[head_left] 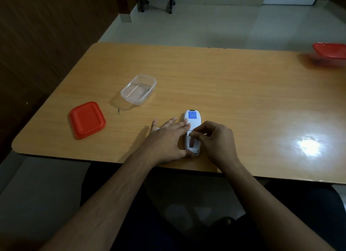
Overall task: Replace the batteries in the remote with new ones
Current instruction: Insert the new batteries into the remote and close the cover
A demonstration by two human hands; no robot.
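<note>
The white remote point(191, 117) lies face down near the table's front edge, with a blue label on its back and its battery compartment point(191, 142) uncovered. My left hand point(169, 138) steadies it, straight fingers laid across its left side and thumb at its near end. My right hand point(215, 138) hovers over the compartment with curled fingers. Its thumb and forefinger pinch a small item at the compartment's upper edge, apparently a battery, mostly hidden by the fingers. A small white piece point(158, 128) peeks out from under my left fingers.
A clear plastic box point(138, 89) stands open to the left of the remote, its contents unclear. Its red lid point(87, 119) lies further left. Another red container point(331, 53) sits at the far right edge of the wooden table point(243, 93).
</note>
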